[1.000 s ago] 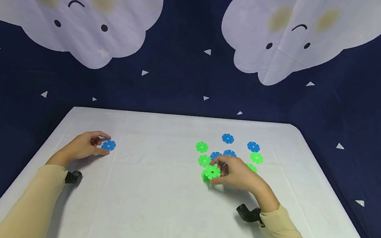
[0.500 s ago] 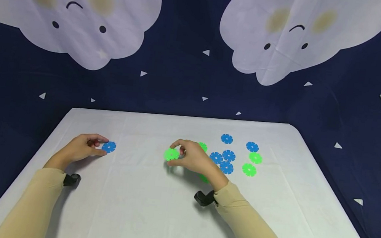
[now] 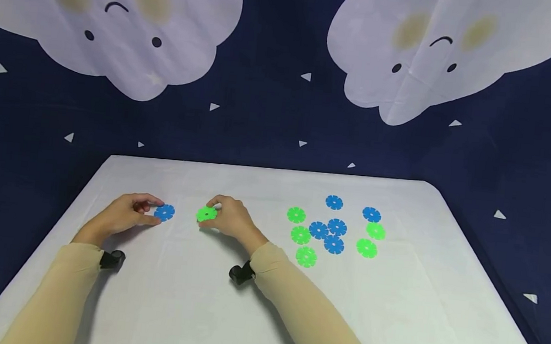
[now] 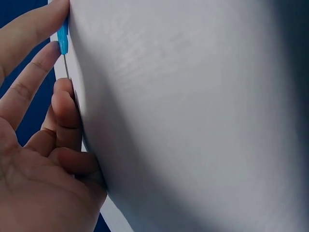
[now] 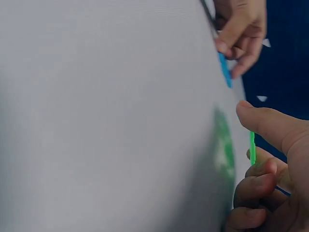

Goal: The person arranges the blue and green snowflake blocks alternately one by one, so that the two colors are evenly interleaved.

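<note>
On the left part of the white table, my left hand pinches a blue notched plastic disc between thumb and a finger. The left wrist view shows that blue disc edge-on at the fingertips, close to the tabletop. To its right, my right hand pinches a green notched disc by its edges. Seen from the right wrist, the green disc is a little above the table, casting a greenish shadow. A short gap separates the two discs.
Several loose blue discs and green discs lie flat on the right half of the white table. Behind the table's far edge hangs a dark blue cloth with cloud prints.
My right hand has carried the green disc leftward from the scattered discs to beside the blue one. My left hand stays in place, still pinching the blue disc.
</note>
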{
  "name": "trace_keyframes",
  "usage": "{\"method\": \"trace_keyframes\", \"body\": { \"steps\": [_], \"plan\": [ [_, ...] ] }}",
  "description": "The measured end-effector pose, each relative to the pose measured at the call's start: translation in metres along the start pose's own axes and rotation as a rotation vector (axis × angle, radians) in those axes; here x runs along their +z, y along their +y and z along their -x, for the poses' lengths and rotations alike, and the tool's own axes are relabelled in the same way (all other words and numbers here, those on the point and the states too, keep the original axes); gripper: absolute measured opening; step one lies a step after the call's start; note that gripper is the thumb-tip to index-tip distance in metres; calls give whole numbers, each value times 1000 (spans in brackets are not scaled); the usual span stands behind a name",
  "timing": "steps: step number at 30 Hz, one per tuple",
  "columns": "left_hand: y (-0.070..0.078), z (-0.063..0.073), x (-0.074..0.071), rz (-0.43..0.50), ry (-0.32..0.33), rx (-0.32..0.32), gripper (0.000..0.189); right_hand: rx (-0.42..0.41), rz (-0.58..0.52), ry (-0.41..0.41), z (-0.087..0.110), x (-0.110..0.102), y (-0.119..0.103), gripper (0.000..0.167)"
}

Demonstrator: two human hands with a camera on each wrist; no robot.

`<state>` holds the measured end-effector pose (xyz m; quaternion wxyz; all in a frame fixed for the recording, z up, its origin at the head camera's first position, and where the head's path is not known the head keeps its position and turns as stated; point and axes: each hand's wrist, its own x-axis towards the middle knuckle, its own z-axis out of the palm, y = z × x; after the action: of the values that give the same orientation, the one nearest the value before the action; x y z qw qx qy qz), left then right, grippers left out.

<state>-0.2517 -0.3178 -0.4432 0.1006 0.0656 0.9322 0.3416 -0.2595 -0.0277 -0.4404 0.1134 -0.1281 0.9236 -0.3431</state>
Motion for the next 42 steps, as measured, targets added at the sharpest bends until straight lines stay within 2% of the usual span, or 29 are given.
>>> {"method": "trace_keyframes", "body": {
  "steps": [4, 9, 14, 19, 24, 33, 42],
  "plan": [
    [1, 0, 1, 29, 8, 18, 53, 51, 75, 18, -7, 14, -13, 52],
    [1, 0, 1, 22, 17, 2, 53, 89, 112, 44, -14, 25, -28, 52],
    [3, -4, 4, 34, 7, -12, 56, 147, 176, 84, -18, 29, -32, 54],
    [4, -6, 4, 17, 13, -12, 55, 110, 177, 57, -19, 27, -27, 57],
    [2, -4, 2, 18, 17, -7, 54, 67, 161, 44, -20, 24, -22, 50],
    [1, -4, 2, 12, 18, -22, 54, 68, 163, 97, -18, 29, -22, 42],
    [2, -5, 5, 1, 15, -32, 53, 72, 214, 132, -14, 31, -23, 41]
  ]
}}
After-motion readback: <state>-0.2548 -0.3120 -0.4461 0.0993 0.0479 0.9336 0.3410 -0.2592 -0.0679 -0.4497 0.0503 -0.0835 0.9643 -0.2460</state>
